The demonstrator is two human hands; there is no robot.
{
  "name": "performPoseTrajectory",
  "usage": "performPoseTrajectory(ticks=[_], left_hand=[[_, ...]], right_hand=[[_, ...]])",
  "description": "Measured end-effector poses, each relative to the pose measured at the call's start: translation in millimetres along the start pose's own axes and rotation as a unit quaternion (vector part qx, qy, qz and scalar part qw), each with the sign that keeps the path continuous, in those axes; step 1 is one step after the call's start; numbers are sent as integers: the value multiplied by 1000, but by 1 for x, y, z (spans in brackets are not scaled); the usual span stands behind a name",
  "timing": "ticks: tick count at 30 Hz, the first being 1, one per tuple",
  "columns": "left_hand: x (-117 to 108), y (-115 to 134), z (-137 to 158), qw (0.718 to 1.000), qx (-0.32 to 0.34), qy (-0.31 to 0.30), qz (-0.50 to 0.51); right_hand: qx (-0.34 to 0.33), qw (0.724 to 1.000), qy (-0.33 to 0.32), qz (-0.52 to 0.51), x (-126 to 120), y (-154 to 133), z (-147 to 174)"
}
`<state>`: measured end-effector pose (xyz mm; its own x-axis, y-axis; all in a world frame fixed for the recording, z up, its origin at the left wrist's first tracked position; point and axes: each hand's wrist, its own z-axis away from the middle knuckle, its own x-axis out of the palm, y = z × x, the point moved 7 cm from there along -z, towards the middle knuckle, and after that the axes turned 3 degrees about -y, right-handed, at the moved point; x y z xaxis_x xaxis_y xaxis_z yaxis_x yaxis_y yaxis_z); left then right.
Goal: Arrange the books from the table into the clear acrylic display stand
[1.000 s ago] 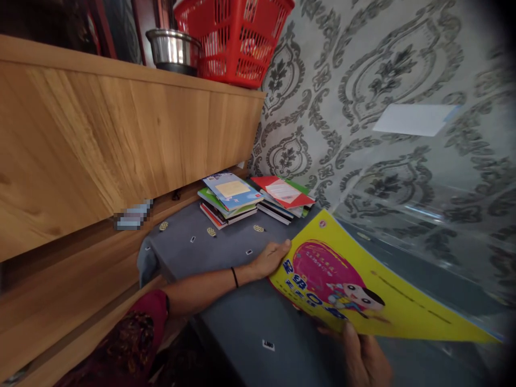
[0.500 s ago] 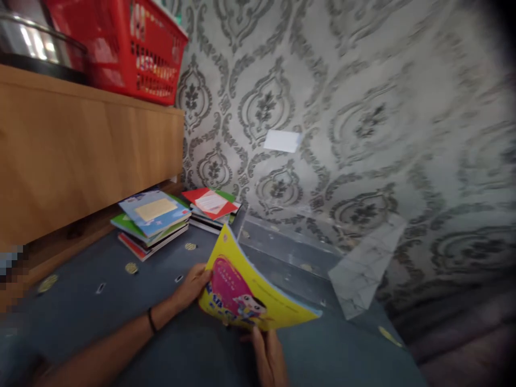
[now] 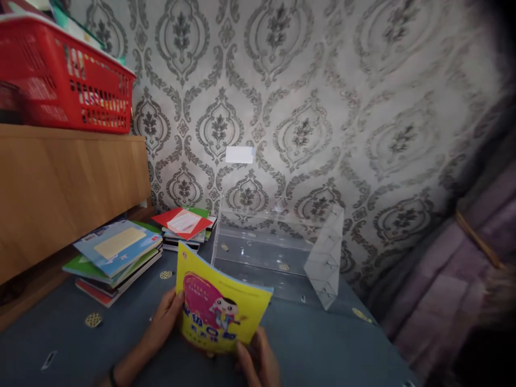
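A yellow booklet (image 3: 220, 303) with a pink patch and a cartoon figure on its cover is held upright and slightly bowed between my two hands. My left hand (image 3: 167, 312) grips its left edge, thumb on the cover. At the lower right corner, my right hand (image 3: 258, 357) pinches the booklet, with its thumb in front. Behind the booklet stands a clear plastic tiered rack (image 3: 266, 244) with a side panel of marbled look (image 3: 325, 255). To the left lie a stack of books topped by a blue one (image 3: 139, 258) and a second stack topped by a red one (image 3: 161, 216).
A wooden cabinet (image 3: 72, 188) overhangs the left side, with a red plastic basket (image 3: 108, 102) on top. The surface under everything is a dark blue-grey patterned cloth (image 3: 306, 344). Patterned wallpaper (image 3: 298, 97) rises behind, and a purple curtain (image 3: 439, 279) hangs at the right.
The view has swung to the right. The booklet has turned more upright and faces me more squarely. My right hand has moved up onto its lower right corner, thumb over the cover.
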<state>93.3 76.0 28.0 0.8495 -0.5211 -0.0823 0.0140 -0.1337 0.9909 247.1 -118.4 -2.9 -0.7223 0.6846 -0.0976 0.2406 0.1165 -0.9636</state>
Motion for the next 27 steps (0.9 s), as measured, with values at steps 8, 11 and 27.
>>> performPoseTrajectory(ticks=[8,11,27], left_hand=[[-4,32,7,994,79,49,-52],[-4,51,6,989,122,27,-84],[1,208,-76,925,305,-20,-225]], right_hand=[[-34,998,-41,-31,-4,-29,-11],[-36,998,-37,-32,-4,-38,-18],[-190,982,-3,3,-38,-164,-132]])
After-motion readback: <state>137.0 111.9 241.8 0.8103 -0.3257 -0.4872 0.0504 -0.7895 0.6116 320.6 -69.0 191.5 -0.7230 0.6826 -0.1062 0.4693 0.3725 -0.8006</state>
